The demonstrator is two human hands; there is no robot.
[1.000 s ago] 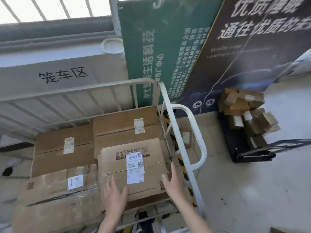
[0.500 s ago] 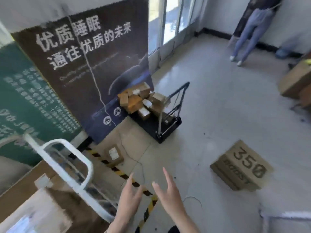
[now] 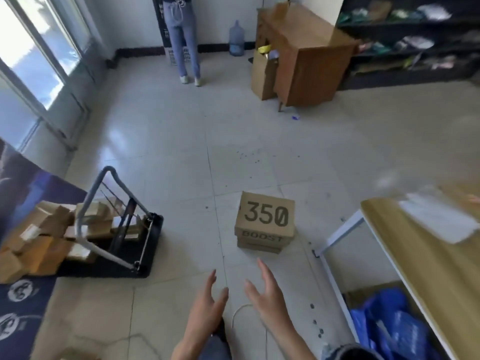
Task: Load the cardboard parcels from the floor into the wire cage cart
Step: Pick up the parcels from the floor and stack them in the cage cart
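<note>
Both empty, fingers spread: left hand (image 3: 205,305) and right hand (image 3: 267,297) reach forward, likely framing a two-sided grab. 350 parcel (image 3: 265,220) sits on the floor (image 3: 181,178) at 12 o'clock, untouched.

The pale tiled floor (image 3: 181,165) carries a cardboard box (image 3: 266,216) printed 350 BOOST near its middle. Well to the left stands a black platform trolley (image 3: 153,237) heaped with small parcels (image 3: 52,229). At the far side stand a wooden desk (image 3: 309,63) and, near it, a blue water jug (image 3: 236,37).
</note>
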